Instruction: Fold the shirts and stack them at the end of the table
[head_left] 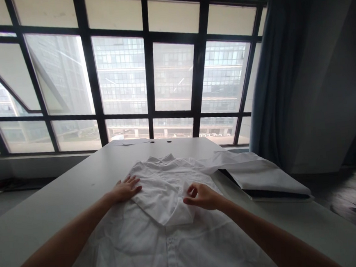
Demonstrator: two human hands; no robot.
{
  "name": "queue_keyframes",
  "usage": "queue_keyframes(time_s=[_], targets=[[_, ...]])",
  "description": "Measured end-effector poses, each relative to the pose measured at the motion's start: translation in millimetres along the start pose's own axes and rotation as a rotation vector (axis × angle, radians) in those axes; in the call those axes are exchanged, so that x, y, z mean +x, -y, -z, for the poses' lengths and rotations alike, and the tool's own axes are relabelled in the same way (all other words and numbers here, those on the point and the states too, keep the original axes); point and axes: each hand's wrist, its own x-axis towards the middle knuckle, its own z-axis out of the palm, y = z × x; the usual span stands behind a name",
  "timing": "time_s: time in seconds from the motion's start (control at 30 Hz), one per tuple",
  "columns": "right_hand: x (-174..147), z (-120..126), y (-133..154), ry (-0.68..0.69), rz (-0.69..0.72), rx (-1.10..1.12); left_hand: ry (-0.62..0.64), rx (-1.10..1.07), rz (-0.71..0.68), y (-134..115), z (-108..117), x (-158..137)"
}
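Note:
A white button-up shirt [143, 239] is spread on the table, its collar [161, 159] toward the window and its button strip running down the middle toward me. One sleeve is folded across the front of the shirt. My left hand [126, 189] lies flat with fingers spread on the left edge of the shirt, by the folded sleeve. My right hand [201, 196] pinches the cuff end [185, 190] of that sleeve between thumb and fingers, near the shirt's middle. The other sleeve [229, 159] stretches out to the right.
The white table [48, 213] reaches away to the window [121, 76]. On its right, the outstretched sleeve lies over a flat dark-and-white item [275, 191]. A thin white sheet [129, 142] lies at the far end, near two dark round holes. A blue curtain [270, 89] hangs at right.

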Motion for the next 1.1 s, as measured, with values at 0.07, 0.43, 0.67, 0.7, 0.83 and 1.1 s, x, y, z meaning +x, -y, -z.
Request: queue_keyframes(time_s=[0.07, 0.43, 0.67, 0.7, 0.83, 1.1], targets=[[4.0, -4.9, -0.7, -0.062, -0.084, -0.061, 0.008, 0.017, 0.002, -0.8, -0.8, -1.7], [3.3, 30.3, 4.4, 0.002, 0.087, 0.436, 0.073, -0.001, 0.017, -8.7, 2.5, -13.3], [-34.5, 72.2, 5.0, 0.913, 0.097, 0.447, 0.104, 0.005, 0.05, -12.2, 14.9, -6.2], [-33.8, 65.5, 8.2, 0.831, 0.094, 0.368, 0.098, 0.011, 0.05, -18.1, 17.7, -3.7], [-27.6, 14.7, 33.8, 0.27, 0.253, -0.081, 0.003, -0.006, -0.118, -61.1, 13.1, 4.3], [-27.8, -58.9, 47.4, 0.258, 0.474, -0.344, -0.04, -0.056, -0.272, -75.8, -25.2, 7.0]])
